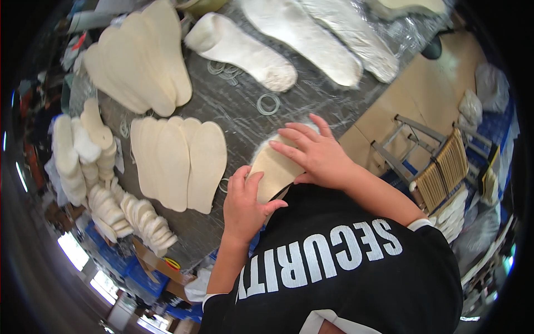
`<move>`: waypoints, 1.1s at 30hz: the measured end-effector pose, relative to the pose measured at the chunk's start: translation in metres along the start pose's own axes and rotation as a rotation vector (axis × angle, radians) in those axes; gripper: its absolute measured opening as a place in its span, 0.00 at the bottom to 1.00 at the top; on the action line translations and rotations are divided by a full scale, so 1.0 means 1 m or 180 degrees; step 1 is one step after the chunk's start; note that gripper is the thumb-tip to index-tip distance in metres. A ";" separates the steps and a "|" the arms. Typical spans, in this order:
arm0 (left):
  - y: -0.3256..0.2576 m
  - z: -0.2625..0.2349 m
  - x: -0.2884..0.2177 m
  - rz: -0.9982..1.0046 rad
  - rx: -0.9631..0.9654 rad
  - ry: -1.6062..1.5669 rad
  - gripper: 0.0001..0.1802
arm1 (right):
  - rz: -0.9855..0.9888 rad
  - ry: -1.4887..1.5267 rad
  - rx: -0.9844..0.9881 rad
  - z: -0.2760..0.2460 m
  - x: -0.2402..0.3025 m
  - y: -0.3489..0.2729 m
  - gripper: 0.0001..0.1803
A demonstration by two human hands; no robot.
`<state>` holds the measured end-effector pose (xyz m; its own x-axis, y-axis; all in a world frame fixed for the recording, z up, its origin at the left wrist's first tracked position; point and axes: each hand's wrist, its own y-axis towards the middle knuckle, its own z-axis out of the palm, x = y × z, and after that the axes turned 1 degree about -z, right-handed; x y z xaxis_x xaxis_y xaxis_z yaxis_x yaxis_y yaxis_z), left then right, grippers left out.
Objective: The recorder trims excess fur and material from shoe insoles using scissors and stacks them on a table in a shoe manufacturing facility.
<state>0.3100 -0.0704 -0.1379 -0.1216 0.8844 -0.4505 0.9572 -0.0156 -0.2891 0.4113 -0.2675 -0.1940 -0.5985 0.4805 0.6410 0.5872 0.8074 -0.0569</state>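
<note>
Beside the near edge of the dark, plastic-covered table, a cream, rounded insole with a fluffy white fringe lay between the person's two hands, close to the black shirt. The right hand grasped it, fingers spread over its upper face. The left hand touched its left side, thumb stretched apart; whether it gripped, I could not tell. Flat cream insoles in an overlapping row lay to the left, and a coil of pale, thin bands sat beyond.

White capitals on black shirt
</note>
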 end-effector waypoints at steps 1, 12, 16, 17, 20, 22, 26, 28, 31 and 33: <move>-0.002 -0.008 0.000 -0.0115 -0.0050 -0.0016 0.37 | -0.0103 0.0013 0.0071 0.002 -0.001 0.001 0.55; -0.059 -0.019 0.067 -0.2259 0.0299 -0.3088 0.16 | -0.0177 -0.0199 -0.0052 -0.008 0.005 0.015 0.40; -0.065 -0.005 0.069 -0.2095 0.0006 -0.3040 0.15 | -0.0626 0.0043 0.0136 -0.005 0.020 0.033 0.27; -0.066 -0.002 0.069 -0.2110 -0.0116 -0.3076 0.14 | -0.0651 0.0034 0.0187 0.000 0.025 0.037 0.27; -0.065 0.005 0.069 -0.2158 -0.0253 -0.3198 0.14 | -0.1133 0.0421 0.0409 0.016 0.041 0.046 0.30; -0.063 0.013 0.068 -0.2275 -0.0478 -0.3430 0.13 | -0.1382 0.0384 0.0620 0.026 0.056 0.055 0.30; -0.072 0.028 0.070 -0.2359 -0.1057 -0.3781 0.08 | -0.1896 0.0146 0.0718 0.050 0.066 0.066 0.26; -0.081 0.033 0.073 -0.2603 -0.1402 -0.4079 0.10 | -0.1858 0.0156 0.0730 0.055 0.069 0.070 0.25; -0.096 0.040 0.078 -0.3015 -0.1415 -0.3874 0.11 | -0.1771 0.0469 0.0751 0.049 0.072 0.075 0.26; -0.096 0.039 0.079 -0.3190 -0.0948 -0.3971 0.10 | -0.1936 0.0562 0.0723 0.051 0.066 0.074 0.30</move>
<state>0.1982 -0.0171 -0.1792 -0.6761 -0.4243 -0.6024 0.3640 0.5186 -0.7737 0.3873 -0.1583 -0.1946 -0.6771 -0.1304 0.7243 0.0327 0.9779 0.2067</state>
